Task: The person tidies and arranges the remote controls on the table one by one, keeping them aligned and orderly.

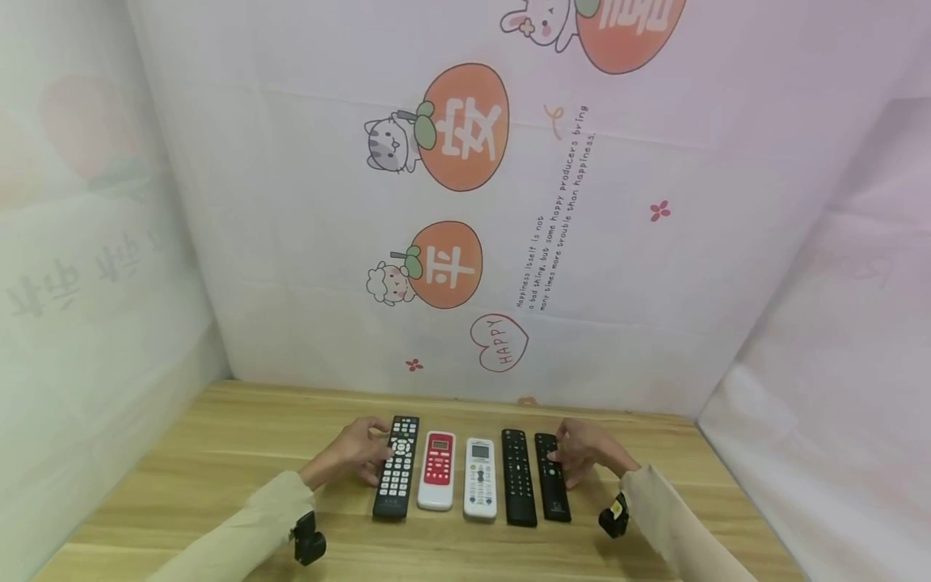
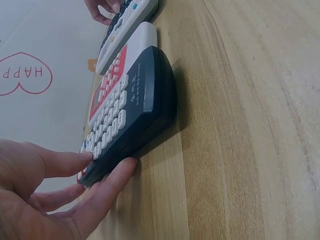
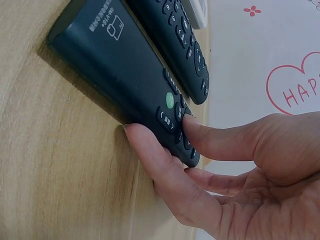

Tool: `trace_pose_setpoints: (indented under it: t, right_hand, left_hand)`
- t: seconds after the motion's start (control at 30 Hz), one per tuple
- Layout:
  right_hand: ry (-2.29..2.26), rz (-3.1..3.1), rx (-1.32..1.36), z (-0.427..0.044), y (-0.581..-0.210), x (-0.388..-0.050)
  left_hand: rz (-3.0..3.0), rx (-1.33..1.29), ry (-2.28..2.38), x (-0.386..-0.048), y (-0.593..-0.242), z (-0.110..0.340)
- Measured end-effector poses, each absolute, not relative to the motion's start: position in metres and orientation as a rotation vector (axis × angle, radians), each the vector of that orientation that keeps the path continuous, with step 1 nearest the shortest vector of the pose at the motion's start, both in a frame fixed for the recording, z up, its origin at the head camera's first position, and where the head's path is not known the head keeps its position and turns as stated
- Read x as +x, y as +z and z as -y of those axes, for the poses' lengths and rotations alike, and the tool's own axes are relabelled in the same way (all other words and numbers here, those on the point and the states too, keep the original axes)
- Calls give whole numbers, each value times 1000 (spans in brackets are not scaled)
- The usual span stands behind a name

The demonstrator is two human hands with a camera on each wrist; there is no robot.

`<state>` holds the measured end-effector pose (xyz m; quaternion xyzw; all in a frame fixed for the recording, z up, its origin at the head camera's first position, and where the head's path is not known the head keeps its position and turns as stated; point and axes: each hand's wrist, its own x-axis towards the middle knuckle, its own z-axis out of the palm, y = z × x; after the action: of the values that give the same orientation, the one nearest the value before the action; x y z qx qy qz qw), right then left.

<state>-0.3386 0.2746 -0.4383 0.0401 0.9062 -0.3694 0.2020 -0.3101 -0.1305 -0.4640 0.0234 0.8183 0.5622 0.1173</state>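
Observation:
Several remote controls lie side by side on a wooden table. At the left end, a black remote control with white buttons (image 1: 393, 503) is pinched along its left edge by my left hand (image 1: 355, 449). In the left wrist view the thumb (image 2: 67, 164) presses its top while fingers lie along its side. At the right end, my right hand (image 1: 584, 447) holds a short black remote control (image 1: 554, 497). Seen in the right wrist view, the thumb (image 3: 220, 140) is on its buttons and the index finger (image 3: 147, 145) against its side. Both remotes rest on the table.
Between them lie a red and white remote (image 1: 436, 495), a white remote with a small screen (image 1: 479, 477) and a long black remote (image 1: 518, 477), with narrow gaps. Behind the wooden table (image 1: 218, 453) stands a printed white cloth (image 1: 327, 323); cloth also hangs at both sides.

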Motion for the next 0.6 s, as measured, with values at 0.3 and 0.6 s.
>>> trace_pose_setpoints:
  t: [0.3, 0.6]
  right_hand:
    - [-1051, -2522, 87, -276, -438, -337]
    - [-929, -2708, -21, -282, -434, -343]
  left_hand:
    - [-2469, 89, 1552, -309, -457, 144]
    - [-2804, 264, 1233, -319, -450, 170]
